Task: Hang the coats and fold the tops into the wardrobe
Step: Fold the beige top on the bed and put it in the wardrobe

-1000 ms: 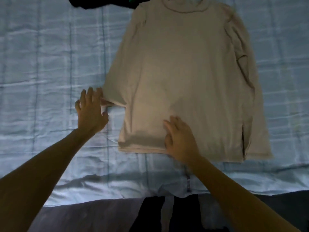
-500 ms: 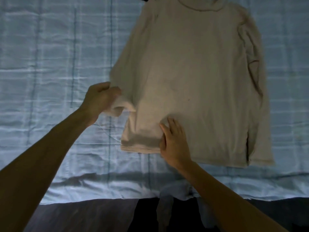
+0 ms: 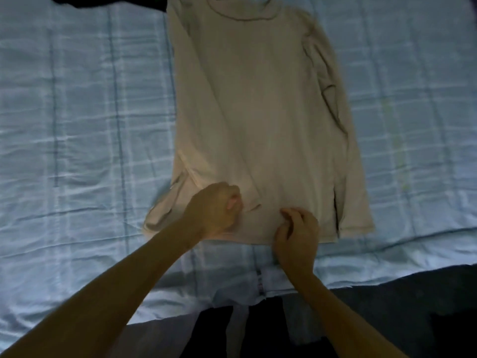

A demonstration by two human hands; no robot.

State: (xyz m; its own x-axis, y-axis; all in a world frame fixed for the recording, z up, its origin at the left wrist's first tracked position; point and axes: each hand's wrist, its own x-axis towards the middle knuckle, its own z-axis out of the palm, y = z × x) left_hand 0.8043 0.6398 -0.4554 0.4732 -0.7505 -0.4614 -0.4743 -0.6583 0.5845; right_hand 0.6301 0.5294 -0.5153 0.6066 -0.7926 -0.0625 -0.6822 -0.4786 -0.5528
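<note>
Head view: the beige top [image 3: 258,120] lies flat on the blue bedspread [image 3: 77,112], collar at twelve o'clock, hem at six; the left hand [image 3: 214,210] grips its left sleeve, drawn in over the body; the right hand [image 3: 296,236], fingers curled, rests on the hem; folding looks barely begun; no wardrobe or other container shows; dark clothing [image 3: 103,1] lies at eleven o'clock.
</note>
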